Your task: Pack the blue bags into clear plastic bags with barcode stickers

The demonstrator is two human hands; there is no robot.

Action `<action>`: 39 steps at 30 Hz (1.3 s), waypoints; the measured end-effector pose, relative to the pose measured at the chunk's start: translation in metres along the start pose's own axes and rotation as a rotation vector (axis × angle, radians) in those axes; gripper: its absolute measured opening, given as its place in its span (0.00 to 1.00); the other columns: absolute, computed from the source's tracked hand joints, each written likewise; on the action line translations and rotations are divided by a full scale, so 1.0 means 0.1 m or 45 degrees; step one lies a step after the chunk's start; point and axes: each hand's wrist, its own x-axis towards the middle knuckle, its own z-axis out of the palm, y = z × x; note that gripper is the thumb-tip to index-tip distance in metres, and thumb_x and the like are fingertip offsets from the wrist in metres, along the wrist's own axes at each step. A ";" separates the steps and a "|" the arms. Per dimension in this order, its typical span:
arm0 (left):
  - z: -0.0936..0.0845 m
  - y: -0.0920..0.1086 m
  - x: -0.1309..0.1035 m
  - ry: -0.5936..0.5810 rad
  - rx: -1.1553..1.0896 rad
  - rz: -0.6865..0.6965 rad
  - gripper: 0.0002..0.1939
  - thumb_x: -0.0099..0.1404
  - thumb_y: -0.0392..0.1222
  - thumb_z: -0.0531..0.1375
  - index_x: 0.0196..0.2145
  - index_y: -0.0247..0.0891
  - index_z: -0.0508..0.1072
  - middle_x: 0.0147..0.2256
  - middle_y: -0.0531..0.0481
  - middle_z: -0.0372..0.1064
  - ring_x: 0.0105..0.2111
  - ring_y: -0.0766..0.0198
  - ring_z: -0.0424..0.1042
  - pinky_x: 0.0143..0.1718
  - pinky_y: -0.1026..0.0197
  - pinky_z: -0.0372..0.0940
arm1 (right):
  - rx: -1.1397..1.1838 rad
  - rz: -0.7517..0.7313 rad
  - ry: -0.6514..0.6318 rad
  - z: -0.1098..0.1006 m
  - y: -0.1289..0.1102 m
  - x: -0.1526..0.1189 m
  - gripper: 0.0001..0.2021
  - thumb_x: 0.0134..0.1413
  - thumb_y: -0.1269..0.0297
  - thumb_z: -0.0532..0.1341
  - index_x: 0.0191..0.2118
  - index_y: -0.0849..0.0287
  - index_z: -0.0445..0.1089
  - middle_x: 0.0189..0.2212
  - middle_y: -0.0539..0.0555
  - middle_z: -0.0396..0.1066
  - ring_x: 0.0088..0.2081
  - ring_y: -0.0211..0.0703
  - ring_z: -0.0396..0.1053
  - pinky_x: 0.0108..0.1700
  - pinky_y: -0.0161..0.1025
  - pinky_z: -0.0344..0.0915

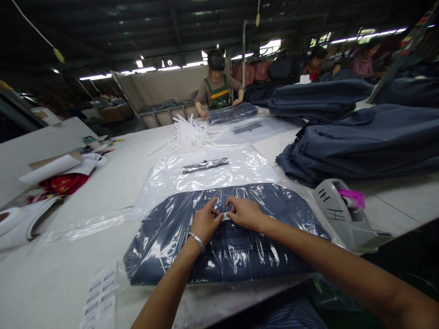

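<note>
A dark blue bag in clear plastic (157, 237) lies flat at the table's near edge. My left hand (206, 221) and my right hand (244, 213) meet over its middle, fingertips pinched on the two ends of a small white label (225, 216). Behind the bag, clear plastic bags (164, 176) lie spread out, a dark strip (205, 165) showing on them. A sheet of barcode stickers (100, 299) rests at the near left edge.
Dark blue bags (363, 141) are piled at the right, near a grey tape dispenser (331, 210). White strips (190, 132) lie mid-table. Across it, a person in a green apron (218, 93) handles a wrapped bag. Paper rolls (51, 167) lie left.
</note>
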 end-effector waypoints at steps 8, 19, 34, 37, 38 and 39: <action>0.02 0.01 -0.02 -0.053 0.100 -0.012 0.32 0.58 0.38 0.61 0.61 0.41 0.61 0.31 0.52 0.76 0.28 0.63 0.72 0.33 0.62 0.61 | -0.245 -0.026 -0.035 0.03 -0.06 0.00 0.16 0.55 0.60 0.59 0.50 0.53 0.65 0.38 0.54 0.76 0.40 0.49 0.72 0.38 0.39 0.59; 0.08 -0.02 -0.04 0.027 0.436 0.148 0.29 0.63 0.39 0.59 0.61 0.39 0.60 0.46 0.41 0.71 0.41 0.55 0.73 0.38 0.58 0.66 | -0.349 -0.094 -0.043 0.04 -0.09 -0.07 0.14 0.57 0.64 0.57 0.49 0.55 0.67 0.41 0.57 0.76 0.43 0.51 0.73 0.40 0.40 0.61; -0.33 -0.21 -0.25 -0.033 0.093 0.235 0.30 0.71 0.56 0.41 0.65 0.41 0.55 0.66 0.45 0.51 0.65 0.58 0.51 0.66 0.50 0.48 | 1.750 0.667 -0.368 0.58 -0.11 -2.00 0.30 0.44 0.38 0.66 0.42 0.63 0.72 0.40 0.61 0.76 0.37 0.46 0.76 0.39 0.39 0.71; -0.84 -0.64 -0.26 0.340 0.220 -0.175 0.32 0.68 0.57 0.49 0.65 0.39 0.55 0.67 0.42 0.47 0.68 0.52 0.43 0.67 0.47 0.40 | 2.157 0.872 -0.119 0.76 -0.03 -2.08 0.35 0.37 0.40 0.70 0.45 0.64 0.71 0.49 0.67 0.72 0.53 0.54 0.70 0.56 0.44 0.66; -0.98 -0.81 -0.29 0.328 0.233 -0.361 0.35 0.66 0.57 0.52 0.65 0.37 0.53 0.68 0.41 0.43 0.68 0.50 0.38 0.67 0.45 0.38 | 2.253 0.908 -0.099 0.78 -0.01 -2.07 0.36 0.35 0.40 0.71 0.46 0.65 0.71 0.49 0.67 0.72 0.56 0.55 0.68 0.58 0.44 0.65; -1.11 -0.98 -0.33 0.307 0.226 -0.479 0.38 0.64 0.56 0.55 0.65 0.32 0.52 0.67 0.36 0.43 0.68 0.46 0.39 0.67 0.43 0.38 | 2.320 0.935 -0.084 0.81 0.00 -2.05 0.38 0.33 0.41 0.72 0.46 0.65 0.70 0.49 0.67 0.72 0.57 0.56 0.66 0.59 0.45 0.64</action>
